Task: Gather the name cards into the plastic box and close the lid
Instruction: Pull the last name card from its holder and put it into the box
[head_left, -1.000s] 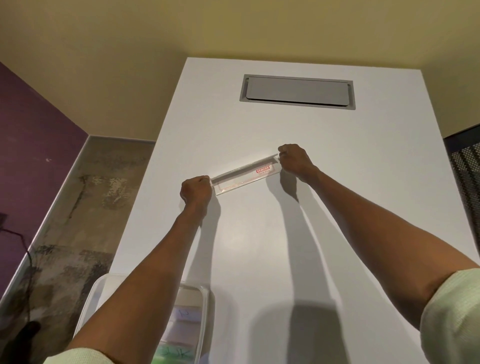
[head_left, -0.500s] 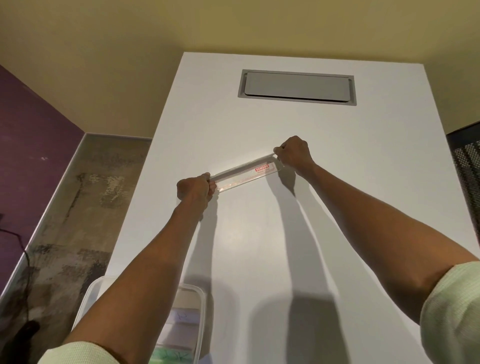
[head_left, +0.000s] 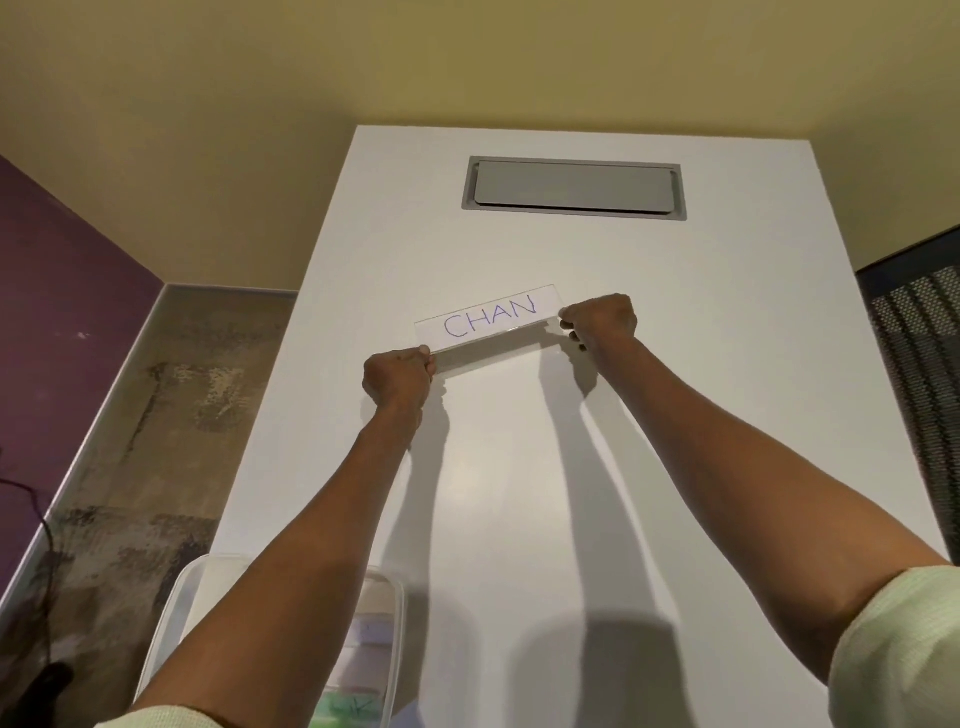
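In the head view, a name card (head_left: 488, 318) lettered CHAN is held up off the white desk (head_left: 675, 415), pinched at its ends by the left hand (head_left: 397, 376) and right hand (head_left: 600, 317), each grip closed on it. The plastic box (head_left: 382, 639), at the near left, already holds several cards. Judged so: this card remains to be boxed; no lid is visible.

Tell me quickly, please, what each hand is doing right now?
Left hand: closed on the left end of the name card.
Right hand: closed on the card's right end.
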